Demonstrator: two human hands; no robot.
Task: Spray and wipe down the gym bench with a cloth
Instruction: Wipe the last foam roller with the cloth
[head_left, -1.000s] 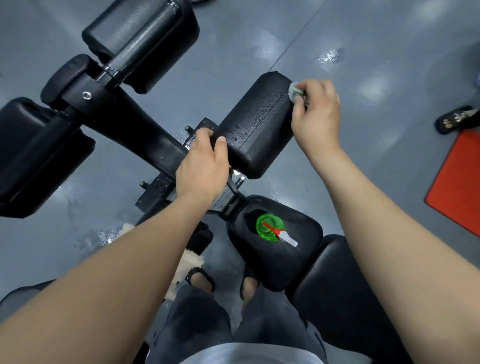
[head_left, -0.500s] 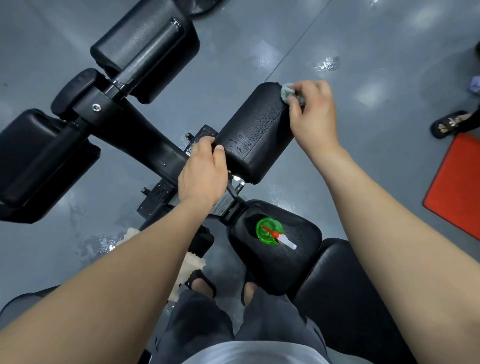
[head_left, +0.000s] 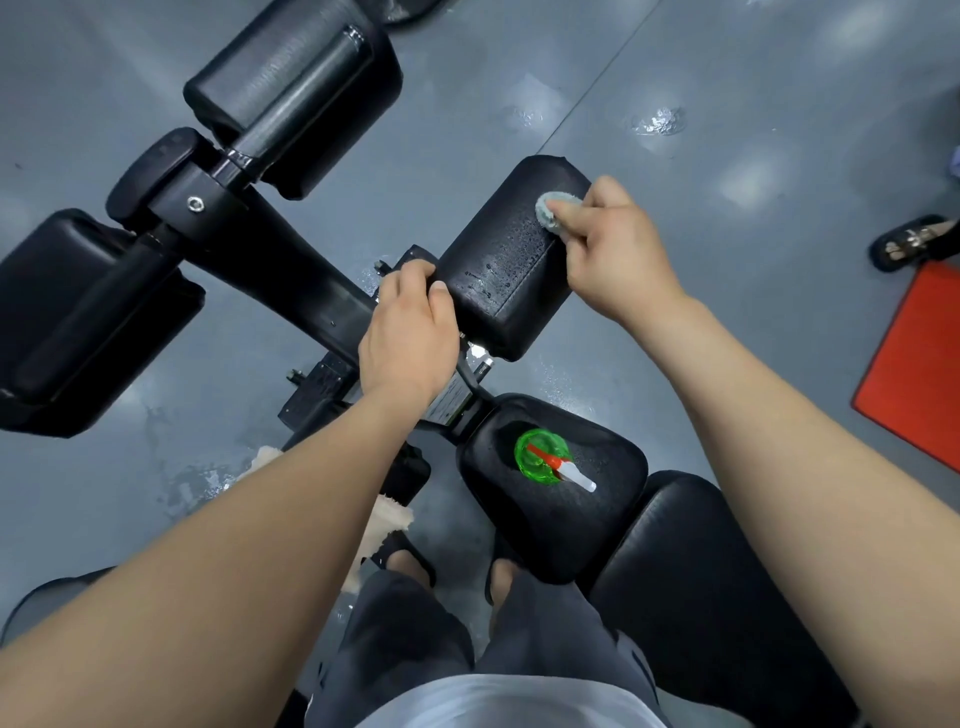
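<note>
While the left hand (head_left: 410, 332) grips the pad (head_left: 506, 270), the right hand (head_left: 615, 249) pinches a cloth (head_left: 551, 207) near its far edge.

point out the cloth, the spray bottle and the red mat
cloth (head_left: 551, 210): head view, on its bunched grey end
spray bottle (head_left: 537, 458): head view, on the green body, seen from above
red mat (head_left: 919, 358): head view, middle of its visible part
</note>
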